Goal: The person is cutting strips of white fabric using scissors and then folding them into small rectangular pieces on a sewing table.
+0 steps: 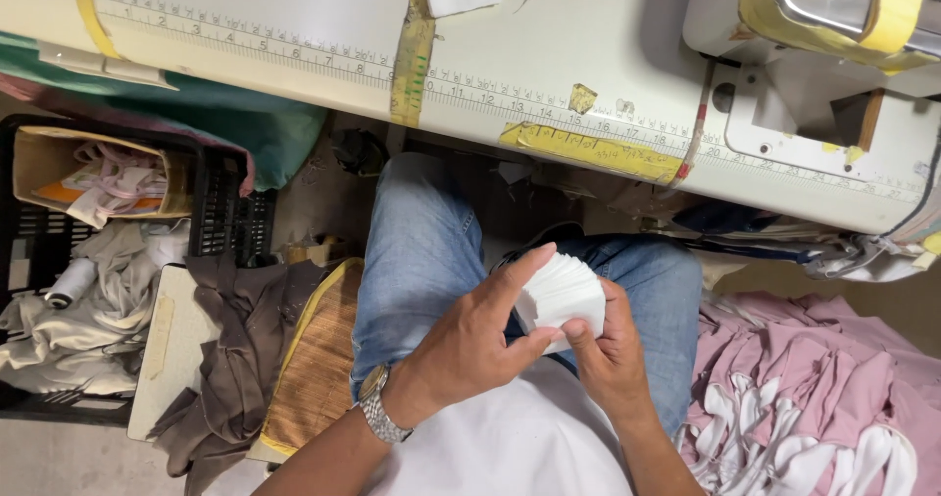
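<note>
Both my hands hold a fanned stack of small white labels (561, 292) above my lap in blue jeans. My left hand (477, 339), with a metal watch on the wrist, grips the stack from the left, its index finger lying along the top edge and its thumb underneath. My right hand (610, 351) grips the stack from the right and below, thumb pressed on its lower edge. The stack is spread like a fan, its sheets slightly apart.
A white sewing table (549, 55) with a printed ruler and yellow tape runs across the top; a sewing machine (833, 25) sits at right. A black crate (59, 251) of cloth stands left. Brown fabric (235, 359) and pink-and-white garments (823, 398) lie below.
</note>
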